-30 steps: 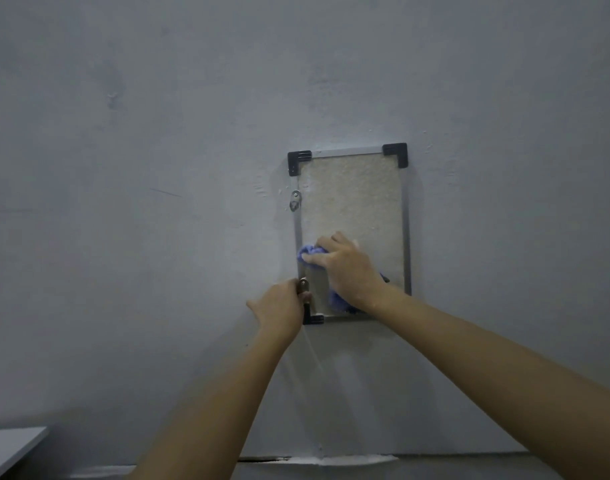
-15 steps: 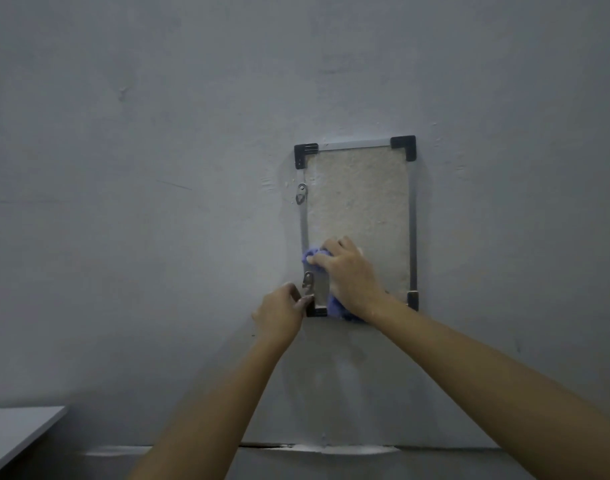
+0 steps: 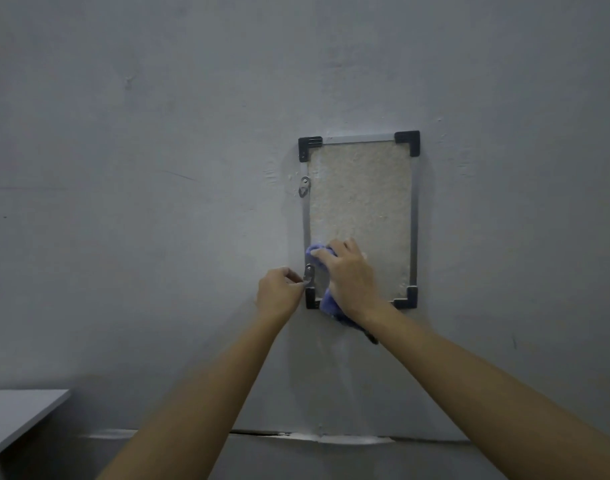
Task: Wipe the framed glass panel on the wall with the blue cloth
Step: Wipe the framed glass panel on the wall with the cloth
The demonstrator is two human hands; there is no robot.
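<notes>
The framed glass panel (image 3: pixel 360 202) hangs upright on the grey wall, with a thin metal frame and black corner caps. My right hand (image 3: pixel 350 277) presses the blue cloth (image 3: pixel 329 304) flat against the panel's lower left part; cloth ends show above my fingers and below the frame's bottom edge. My left hand (image 3: pixel 279 294) is at the frame's lower left, its fingertips pinched at the lower metal hanger clip (image 3: pixel 309 273) on the left rail.
A second metal hanger clip (image 3: pixel 305 187) sits higher on the frame's left rail. A grey table corner (image 3: pixel 17 415) juts in at the lower left. A cracked seam (image 3: pixel 296 434) runs along the wall's base.
The whole view has shifted, so the panel sits slightly right and higher in frame. My right hand with the cloth stays on the lower left part of the panel; my left hand stays at the clip.
</notes>
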